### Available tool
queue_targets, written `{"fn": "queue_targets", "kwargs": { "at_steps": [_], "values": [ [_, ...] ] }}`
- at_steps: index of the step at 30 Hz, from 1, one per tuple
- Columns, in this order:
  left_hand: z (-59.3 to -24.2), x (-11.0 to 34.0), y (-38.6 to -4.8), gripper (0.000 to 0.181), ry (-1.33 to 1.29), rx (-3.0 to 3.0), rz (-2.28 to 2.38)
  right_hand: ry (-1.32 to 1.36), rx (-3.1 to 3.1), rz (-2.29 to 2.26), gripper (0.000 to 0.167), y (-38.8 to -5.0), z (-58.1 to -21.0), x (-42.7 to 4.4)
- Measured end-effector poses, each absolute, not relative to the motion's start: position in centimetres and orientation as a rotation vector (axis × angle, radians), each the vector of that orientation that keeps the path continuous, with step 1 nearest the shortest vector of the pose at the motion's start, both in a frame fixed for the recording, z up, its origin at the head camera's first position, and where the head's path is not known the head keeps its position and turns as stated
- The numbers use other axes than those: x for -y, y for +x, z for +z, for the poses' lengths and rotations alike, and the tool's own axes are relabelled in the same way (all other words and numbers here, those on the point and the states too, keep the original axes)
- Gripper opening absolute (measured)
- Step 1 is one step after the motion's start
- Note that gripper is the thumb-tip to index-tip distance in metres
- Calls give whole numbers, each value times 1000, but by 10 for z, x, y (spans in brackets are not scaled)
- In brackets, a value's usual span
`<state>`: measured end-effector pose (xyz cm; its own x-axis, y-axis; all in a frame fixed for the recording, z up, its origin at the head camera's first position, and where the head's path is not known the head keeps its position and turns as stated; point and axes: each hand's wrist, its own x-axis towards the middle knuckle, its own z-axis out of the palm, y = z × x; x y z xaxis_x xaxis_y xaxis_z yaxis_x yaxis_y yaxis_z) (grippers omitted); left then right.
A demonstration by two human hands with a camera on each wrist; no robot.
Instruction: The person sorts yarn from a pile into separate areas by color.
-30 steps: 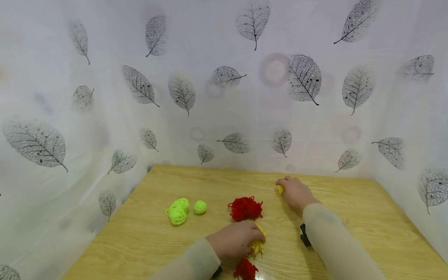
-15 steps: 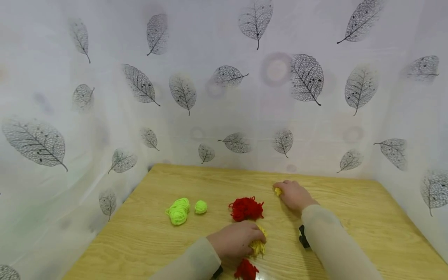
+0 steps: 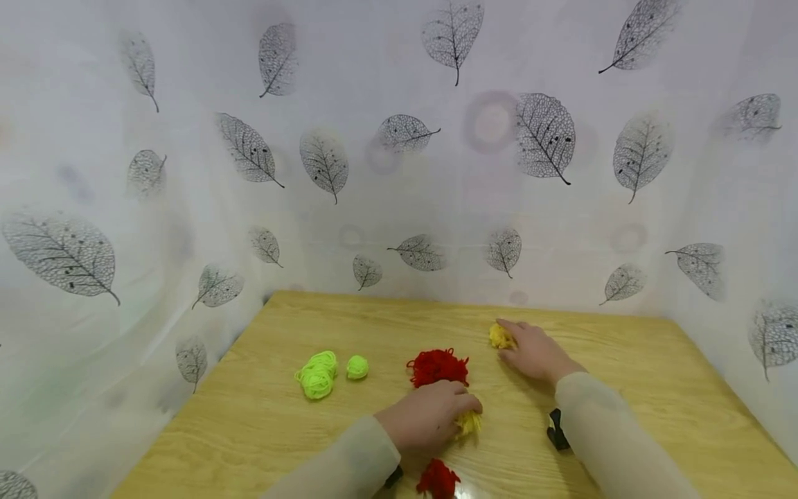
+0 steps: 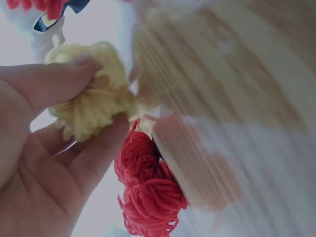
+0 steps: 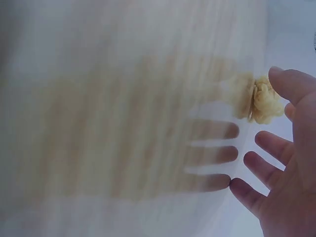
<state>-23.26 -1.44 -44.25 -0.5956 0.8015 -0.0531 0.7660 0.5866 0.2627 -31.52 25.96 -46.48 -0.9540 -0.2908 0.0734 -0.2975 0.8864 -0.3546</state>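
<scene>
In the head view my left hand (image 3: 427,418) pinches a yellow yarn bundle (image 3: 468,423) between thumb and fingers; the left wrist view shows the thumb on the yarn (image 4: 94,106). Beyond it, at the back right of the table, a small yellow yarn ball (image 3: 499,336) rests beside my right hand (image 3: 537,353). In the right wrist view that hand's fingers (image 5: 264,168) are spread, with the thumb near the yellow ball (image 5: 266,101). A red yarn pile (image 3: 438,367) lies just behind my left hand, and a smaller red piece (image 3: 438,478) lies in front of it.
Toward the left of the wooden table (image 3: 249,430) lie a lime-green yarn bundle (image 3: 318,375) and a small lime-green ball (image 3: 357,367). A white curtain (image 3: 399,208) with a leaf print stands along the back and sides.
My right hand has loosened from the small yellow ball and shifted slightly right, so more of the ball shows. My left hand has moved a little away and to the right with the yellow bundle.
</scene>
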Motion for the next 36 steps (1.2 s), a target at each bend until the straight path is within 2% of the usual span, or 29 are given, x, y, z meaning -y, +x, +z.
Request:
{"fn": "queue_targets", "kwargs": {
  "at_steps": [8, 26, 36],
  "values": [
    [-429, -6, -252, 46, 1218, -2864, 442, 469, 2998, 599, 68, -302, -463, -270],
    [-443, -66, -331, 36, 782, -3077, 248, 427, 3019, 643, 67, -295, -464, -277],
    [-449, -79, -335, 35, 609, -3028, 246, 423, 3045, 641, 65, -294, -464, -277]
  ]
}}
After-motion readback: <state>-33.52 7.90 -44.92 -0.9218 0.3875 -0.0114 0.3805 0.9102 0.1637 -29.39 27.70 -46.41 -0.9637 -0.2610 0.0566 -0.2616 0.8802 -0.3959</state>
